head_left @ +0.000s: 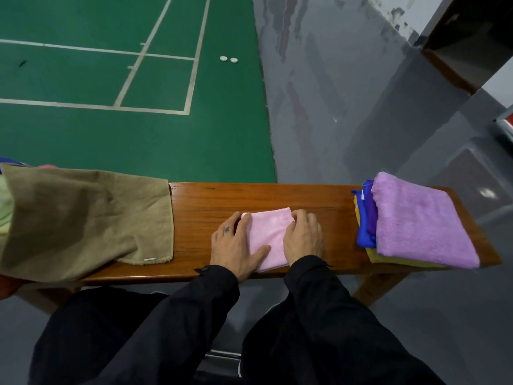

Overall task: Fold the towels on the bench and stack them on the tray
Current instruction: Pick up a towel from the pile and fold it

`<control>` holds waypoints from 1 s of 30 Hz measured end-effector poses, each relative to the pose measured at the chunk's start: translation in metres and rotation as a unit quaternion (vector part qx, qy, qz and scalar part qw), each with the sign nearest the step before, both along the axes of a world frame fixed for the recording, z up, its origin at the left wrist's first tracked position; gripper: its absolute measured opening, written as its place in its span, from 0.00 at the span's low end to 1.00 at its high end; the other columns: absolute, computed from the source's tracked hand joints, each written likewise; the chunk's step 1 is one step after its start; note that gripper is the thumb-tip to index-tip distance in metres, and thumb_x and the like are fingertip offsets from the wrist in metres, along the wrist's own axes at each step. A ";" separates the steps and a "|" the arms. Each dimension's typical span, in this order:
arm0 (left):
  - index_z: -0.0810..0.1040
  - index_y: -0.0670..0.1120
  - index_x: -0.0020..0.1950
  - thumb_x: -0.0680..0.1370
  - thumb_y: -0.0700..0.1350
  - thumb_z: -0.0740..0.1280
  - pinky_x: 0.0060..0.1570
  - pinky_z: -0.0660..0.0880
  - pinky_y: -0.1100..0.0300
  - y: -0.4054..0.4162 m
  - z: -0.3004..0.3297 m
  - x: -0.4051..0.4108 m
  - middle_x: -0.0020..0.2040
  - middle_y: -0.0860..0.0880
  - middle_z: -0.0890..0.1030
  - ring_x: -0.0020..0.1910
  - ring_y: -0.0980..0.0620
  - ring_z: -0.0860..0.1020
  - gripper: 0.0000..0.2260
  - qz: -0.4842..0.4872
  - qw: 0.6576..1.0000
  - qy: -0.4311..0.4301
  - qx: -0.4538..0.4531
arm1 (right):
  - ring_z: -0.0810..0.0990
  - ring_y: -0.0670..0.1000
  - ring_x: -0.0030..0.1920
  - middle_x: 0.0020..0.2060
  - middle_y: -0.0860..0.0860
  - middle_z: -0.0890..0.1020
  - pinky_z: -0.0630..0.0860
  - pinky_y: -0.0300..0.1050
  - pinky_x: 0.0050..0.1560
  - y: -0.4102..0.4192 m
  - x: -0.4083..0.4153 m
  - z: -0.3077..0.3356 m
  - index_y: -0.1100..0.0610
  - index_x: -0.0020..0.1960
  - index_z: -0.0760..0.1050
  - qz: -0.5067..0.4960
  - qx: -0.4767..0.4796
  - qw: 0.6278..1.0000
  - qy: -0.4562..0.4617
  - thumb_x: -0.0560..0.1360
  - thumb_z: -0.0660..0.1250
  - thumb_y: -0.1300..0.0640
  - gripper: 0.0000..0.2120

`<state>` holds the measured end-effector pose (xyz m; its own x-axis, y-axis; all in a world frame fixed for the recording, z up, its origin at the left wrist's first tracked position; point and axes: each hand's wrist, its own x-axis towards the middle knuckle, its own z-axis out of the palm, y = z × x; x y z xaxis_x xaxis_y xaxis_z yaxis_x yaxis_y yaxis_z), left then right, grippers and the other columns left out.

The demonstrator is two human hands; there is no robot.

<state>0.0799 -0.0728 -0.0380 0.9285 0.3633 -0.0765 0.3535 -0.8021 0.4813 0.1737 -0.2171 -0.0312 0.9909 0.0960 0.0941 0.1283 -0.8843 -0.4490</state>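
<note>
A long wooden bench (211,198) is stretching across the view, bearing everything. At its left end a large tan towel (83,218) is lying unfolded, draping over the front edge. At the right end a stack of folded towels (410,226) is sitting, a lilac one on top with blue, purple and yellow edges showing beneath; any tray under it is hidden. In the middle a small pink towel (268,237) is lying folded. The left hand (236,245) is pressing flat on it with straight fingers, while the right hand (304,236) is curling its fingertips over its right edge.
</note>
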 end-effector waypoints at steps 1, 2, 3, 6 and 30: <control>0.55 0.52 0.81 0.74 0.69 0.64 0.75 0.58 0.45 0.000 0.001 0.000 0.81 0.47 0.59 0.78 0.45 0.60 0.41 0.012 1.000 -0.005 -0.016 | 0.75 0.49 0.52 0.55 0.49 0.76 0.78 0.49 0.52 0.000 0.000 0.002 0.49 0.60 0.73 -0.003 0.032 0.999 -0.001 0.83 0.61 0.53 0.07; 0.55 0.51 0.81 0.75 0.68 0.65 0.74 0.60 0.45 0.000 0.003 0.000 0.80 0.46 0.60 0.77 0.44 0.61 0.41 0.035 0.999 -0.011 -0.037 | 0.75 0.49 0.53 0.55 0.49 0.76 0.78 0.49 0.53 -0.001 -0.002 0.004 0.50 0.60 0.74 -0.005 0.067 0.998 -0.005 0.84 0.61 0.53 0.07; 0.53 0.49 0.82 0.76 0.66 0.66 0.74 0.62 0.46 -0.001 0.007 0.001 0.79 0.44 0.62 0.76 0.43 0.63 0.41 0.065 0.996 -0.018 -0.063 | 0.75 0.49 0.54 0.56 0.48 0.76 0.78 0.48 0.55 -0.003 -0.003 0.004 0.50 0.60 0.74 0.002 0.086 0.996 -0.011 0.84 0.61 0.53 0.07; 0.48 0.46 0.83 0.78 0.56 0.70 0.70 0.68 0.49 -0.011 0.019 0.006 0.75 0.40 0.69 0.72 0.41 0.70 0.43 0.134 0.979 -0.027 -0.148 | 0.74 0.49 0.60 0.60 0.48 0.77 0.76 0.47 0.60 -0.011 -0.009 -0.002 0.51 0.64 0.76 0.079 0.037 0.996 -0.013 0.83 0.61 0.55 0.11; 0.72 0.52 0.72 0.67 0.32 0.70 0.54 0.81 0.48 -0.069 0.199 0.012 0.61 0.40 0.82 0.54 0.39 0.83 0.35 -0.015 0.635 -0.096 -0.767 | 0.82 0.57 0.62 0.63 0.56 0.83 0.81 0.57 0.59 -0.047 -0.052 0.107 0.55 0.69 0.75 0.031 0.703 0.681 0.202 0.80 0.66 0.56 0.18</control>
<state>0.0915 -0.1421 0.1606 0.9791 -0.0200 -0.2025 0.1657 0.6559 0.7364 0.1220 -0.2638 0.0754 0.9616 0.2344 -0.1432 -0.2391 0.4582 -0.8561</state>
